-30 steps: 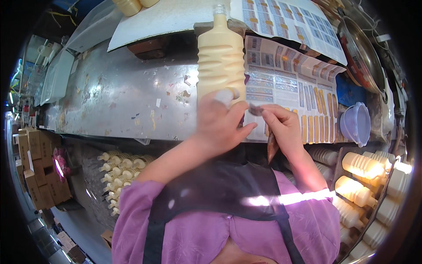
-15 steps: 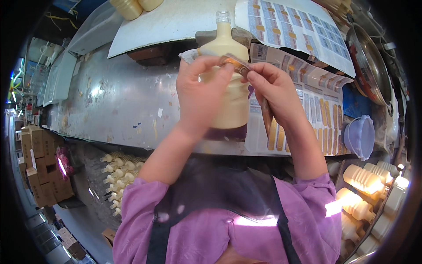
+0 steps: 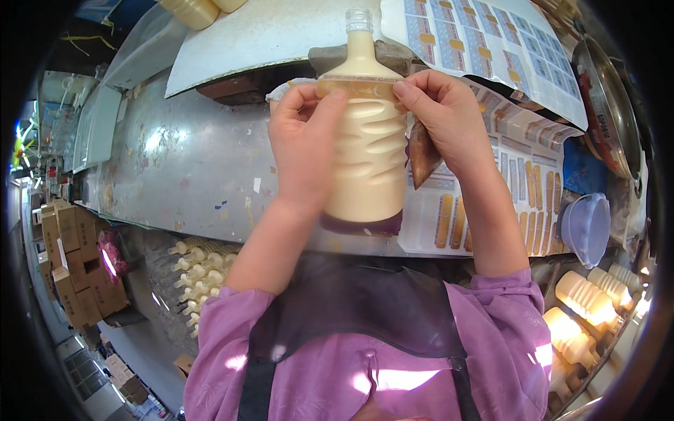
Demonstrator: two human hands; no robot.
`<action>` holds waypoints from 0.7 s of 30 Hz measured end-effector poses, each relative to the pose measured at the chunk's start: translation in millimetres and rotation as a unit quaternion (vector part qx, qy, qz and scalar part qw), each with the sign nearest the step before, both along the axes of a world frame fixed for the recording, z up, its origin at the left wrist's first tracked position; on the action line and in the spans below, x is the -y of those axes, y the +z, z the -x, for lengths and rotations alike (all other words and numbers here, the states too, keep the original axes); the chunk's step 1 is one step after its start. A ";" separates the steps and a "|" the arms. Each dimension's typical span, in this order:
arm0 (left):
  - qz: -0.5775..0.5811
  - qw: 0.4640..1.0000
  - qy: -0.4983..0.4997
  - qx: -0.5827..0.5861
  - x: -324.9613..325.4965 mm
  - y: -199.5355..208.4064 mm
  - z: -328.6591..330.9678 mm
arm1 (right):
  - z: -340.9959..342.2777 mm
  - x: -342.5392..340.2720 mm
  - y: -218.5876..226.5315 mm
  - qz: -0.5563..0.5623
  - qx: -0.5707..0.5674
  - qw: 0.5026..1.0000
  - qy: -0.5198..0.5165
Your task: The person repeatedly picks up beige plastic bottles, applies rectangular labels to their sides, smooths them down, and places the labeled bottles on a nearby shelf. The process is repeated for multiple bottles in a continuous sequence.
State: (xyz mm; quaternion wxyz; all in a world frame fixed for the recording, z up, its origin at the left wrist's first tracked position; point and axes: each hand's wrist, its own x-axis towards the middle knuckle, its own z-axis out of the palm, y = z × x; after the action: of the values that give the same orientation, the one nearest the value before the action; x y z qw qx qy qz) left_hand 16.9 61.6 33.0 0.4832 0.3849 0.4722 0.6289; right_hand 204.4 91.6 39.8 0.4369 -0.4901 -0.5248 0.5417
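A large cream bottle with a ribbed body, a clear threaded neck and a purple base lies in front of me, neck pointing away. Across its shoulder a narrow gold-brown label strip is stretched flat. My left hand pinches the strip's left end between thumb and fingers. At the other end, my right hand pinches it the same way. Below the right palm hangs a brown pointed flat tool, apparently held by the curled lower fingers; its upper part is hidden. A white cloth sits behind the left fingers.
Sheets of gold and blue labels lie right of the bottle, with another sheet farther back. A bluish bucket and a metal pan stand at the right. More cream bottles are below the metal table.
Both hands have spread apart, and the label strip between them now lies straight across the bottle's shoulder instead of being bunched up in the fingers. More of the bottle's ribbed body shows.
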 end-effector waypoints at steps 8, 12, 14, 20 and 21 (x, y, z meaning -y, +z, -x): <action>0.004 1.000 -0.009 0.024 1.3 1.5 -0.1 | 1.2 -0.8 0.4 -0.014 0.011 1.000 0.002; 0.008 0.999 -0.006 0.038 2.0 2.5 -0.7 | 1.1 -2.5 0.1 -0.017 0.030 0.999 0.005; 0.011 0.999 -0.007 0.039 2.6 2.8 -1.3 | 1.1 -3.0 -0.3 -0.015 0.035 0.999 0.005; 0.008 1.000 -0.011 0.020 2.8 0.2 0.6 | 3.5 -0.4 0.9 -0.013 0.018 1.000 0.000; 0.013 0.999 -0.001 -0.047 1.3 -1.2 1.9 | 2.4 1.2 -2.7 -0.021 0.006 1.000 -0.007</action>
State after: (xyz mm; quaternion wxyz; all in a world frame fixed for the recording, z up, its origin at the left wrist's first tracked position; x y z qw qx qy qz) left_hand 15.1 60.3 31.8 0.4662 0.4083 0.5016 0.6037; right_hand 202.0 90.4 37.1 0.4483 -0.4875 -0.5351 0.5245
